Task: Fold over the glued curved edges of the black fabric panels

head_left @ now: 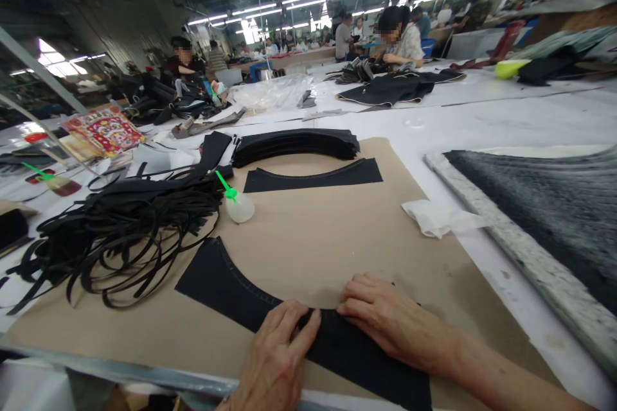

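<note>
A black curved fabric or leather piece (pixel 236 292) lies flat on brown board near the table's front edge, with a folded-looking strip and small notches along its inner curve. My left hand (pixel 279 353) pinches that curved edge near its middle, thumb and fingers close together. Just to the right, my right hand (pixel 380 318) grips the same edge with curled fingers; its thumb is mostly hidden. A squeeze bottle (pixel 240 209) with a green nozzle stands on the board ahead of my hands. Beyond it lies another black curved piece (pixel 313 178).
Tangled black strips (pixel 130 231) heap up on the left. Stacked black curved pieces (pixel 296 144) lie at the board's far side. A crumpled white cloth (pixel 436 217) and a thick slab with layered dark sheets (pixel 544 225) are on the right. Other people work at tables behind.
</note>
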{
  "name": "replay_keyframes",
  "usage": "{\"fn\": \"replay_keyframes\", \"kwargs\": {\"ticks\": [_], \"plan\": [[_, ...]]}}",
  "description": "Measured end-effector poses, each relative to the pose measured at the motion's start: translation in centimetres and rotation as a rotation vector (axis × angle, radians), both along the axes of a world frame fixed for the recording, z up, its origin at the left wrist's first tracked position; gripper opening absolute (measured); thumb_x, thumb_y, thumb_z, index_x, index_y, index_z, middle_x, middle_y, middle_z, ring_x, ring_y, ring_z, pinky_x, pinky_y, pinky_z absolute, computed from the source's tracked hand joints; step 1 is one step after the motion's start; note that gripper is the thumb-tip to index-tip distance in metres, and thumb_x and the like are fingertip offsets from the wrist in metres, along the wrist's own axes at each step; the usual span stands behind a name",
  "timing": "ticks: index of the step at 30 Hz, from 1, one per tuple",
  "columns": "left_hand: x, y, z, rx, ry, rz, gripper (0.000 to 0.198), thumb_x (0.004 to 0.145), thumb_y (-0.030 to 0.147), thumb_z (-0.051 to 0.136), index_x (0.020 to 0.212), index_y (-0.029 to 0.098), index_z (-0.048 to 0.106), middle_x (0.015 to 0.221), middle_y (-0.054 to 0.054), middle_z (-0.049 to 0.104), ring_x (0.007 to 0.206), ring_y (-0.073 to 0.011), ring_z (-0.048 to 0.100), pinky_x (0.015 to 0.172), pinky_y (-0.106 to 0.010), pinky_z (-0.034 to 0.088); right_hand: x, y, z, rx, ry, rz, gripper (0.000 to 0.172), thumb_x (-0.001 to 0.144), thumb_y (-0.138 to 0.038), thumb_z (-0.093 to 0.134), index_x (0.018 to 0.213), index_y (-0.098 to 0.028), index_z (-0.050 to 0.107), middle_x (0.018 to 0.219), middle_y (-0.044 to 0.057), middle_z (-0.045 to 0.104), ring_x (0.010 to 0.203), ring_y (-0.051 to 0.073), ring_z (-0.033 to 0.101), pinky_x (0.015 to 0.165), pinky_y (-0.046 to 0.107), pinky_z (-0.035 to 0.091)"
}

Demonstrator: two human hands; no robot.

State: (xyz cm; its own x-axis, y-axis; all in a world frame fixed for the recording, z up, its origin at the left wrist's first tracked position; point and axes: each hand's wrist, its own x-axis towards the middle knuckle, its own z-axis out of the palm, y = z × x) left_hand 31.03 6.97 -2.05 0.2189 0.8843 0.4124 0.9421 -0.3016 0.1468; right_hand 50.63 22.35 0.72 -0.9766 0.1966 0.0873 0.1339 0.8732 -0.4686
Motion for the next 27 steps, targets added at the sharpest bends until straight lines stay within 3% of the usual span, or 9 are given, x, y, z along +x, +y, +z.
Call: {"fn": "replay_keyframes", "kwargs": {"ticks": [7, 11, 14, 20, 27], "plan": [[1.6, 1.6, 0.7, -0.051, -0.095, -0.057, 0.048, 0.083, 0.000, 0.035, 0.127, 0.011, 0.053, 0.107, -0.012, 0.064, 0.096, -0.0210, 0.059, 0.083, -0.034, 0.055, 0.5, 0.7, -0.2, 0.102, -0.001, 0.063, 0.021, 0.096, -0.011, 0.040, 0.092, -0.019, 0.060, 0.089, 0.003, 0.058, 0.085, 0.017, 0.049, 0.081, 0.031, 0.035], [2.7, 2.1, 0.2, -0.013, -0.020, -0.104, 0.045, 0.084, 0.002, 0.035, 0.124, 0.005, 0.054, 0.099, -0.013, 0.066, 0.088, -0.0218, 0.060, 0.077, -0.034, 0.056, 0.6, 0.9, -0.5, 0.142, 0.010, 0.086, 0.018, 0.096, -0.013, 0.042, 0.093, -0.018, 0.059, 0.090, 0.003, 0.058, 0.085, 0.017, 0.047, 0.080, 0.030, 0.034], [2.7, 2.0, -0.4, 0.070, 0.058, -0.119, 0.043, 0.084, 0.002, 0.035, 0.121, 0.004, 0.057, 0.102, -0.013, 0.066, 0.095, -0.0226, 0.059, 0.082, -0.033, 0.055, 1.0, 1.3, -0.6, 0.149, 0.025, 0.095, 0.017, 0.096, -0.016, 0.042, 0.089, -0.018, 0.057, 0.088, 0.003, 0.058, 0.083, 0.017, 0.047, 0.079, 0.030, 0.034], [2.0, 2.1, -1.3, 0.086, 0.153, -0.109, 0.043, 0.089, 0.005, 0.036, 0.125, 0.011, 0.058, 0.104, -0.010, 0.066, 0.098, -0.0193, 0.059, 0.087, -0.027, 0.052, 2.3, 2.8, -0.1, 0.140, 0.048, 0.103, 0.011, 0.094, -0.019, 0.048, 0.084, -0.019, 0.054, 0.087, 0.002, 0.058, 0.083, 0.016, 0.047, 0.079, 0.030, 0.033], [2.6, 2.3, -1.8, 0.071, 0.185, -0.038, 0.045, 0.091, 0.006, 0.036, 0.128, 0.021, 0.057, 0.095, -0.008, 0.064, 0.084, -0.0186, 0.061, 0.074, -0.029, 0.055, 3.5, 4.0, 0.0, 0.122, 0.059, 0.126, 0.009, 0.092, -0.017, 0.049, 0.087, -0.019, 0.056, 0.088, 0.002, 0.059, 0.084, 0.017, 0.047, 0.079, 0.030, 0.034]]}}
